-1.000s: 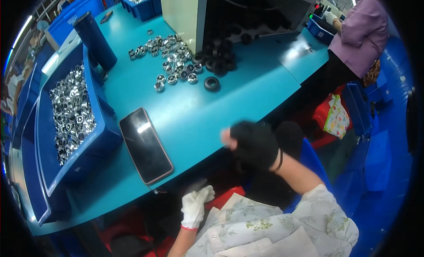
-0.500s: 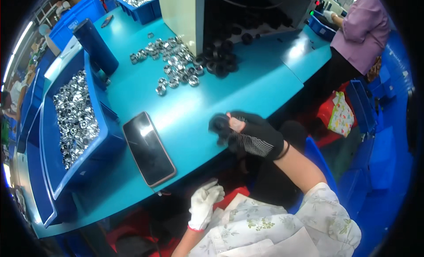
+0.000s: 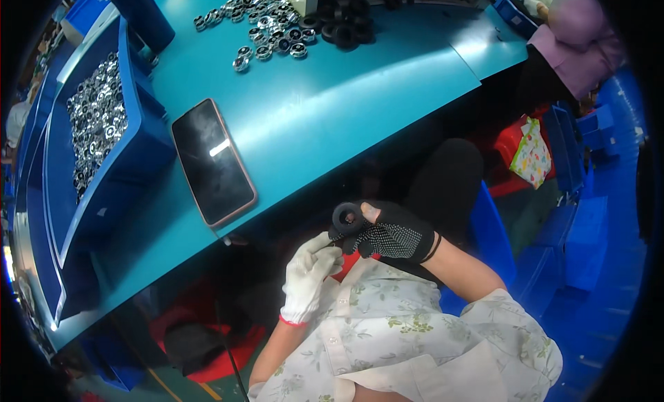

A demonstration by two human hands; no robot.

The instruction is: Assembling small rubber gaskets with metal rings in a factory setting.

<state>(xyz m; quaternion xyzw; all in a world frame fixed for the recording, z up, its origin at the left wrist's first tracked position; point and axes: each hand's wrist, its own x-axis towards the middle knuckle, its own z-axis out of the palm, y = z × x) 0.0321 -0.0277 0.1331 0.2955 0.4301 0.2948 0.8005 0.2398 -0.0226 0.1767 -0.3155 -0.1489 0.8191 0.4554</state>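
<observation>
Fingers (image 3: 360, 226) pinch black ring (image 3: 346, 215) (below table edge (image 3: 290, 212)).

The right hand (image 3: 391, 235), in a black dotted glove, is raised in front of the chest with its fingers (image 3: 356, 219) curled and pinched shut. The left hand (image 3: 308, 274), in a white glove, sits just beside it, its fingers pointing toward the right hand.

A teal counter (image 3: 360, 118) filled the scene, a blue bin (image 3: 131, 167) of metal rings along its left edge, blue crates (image 3: 588, 215) on the floor right of it.
</observation>
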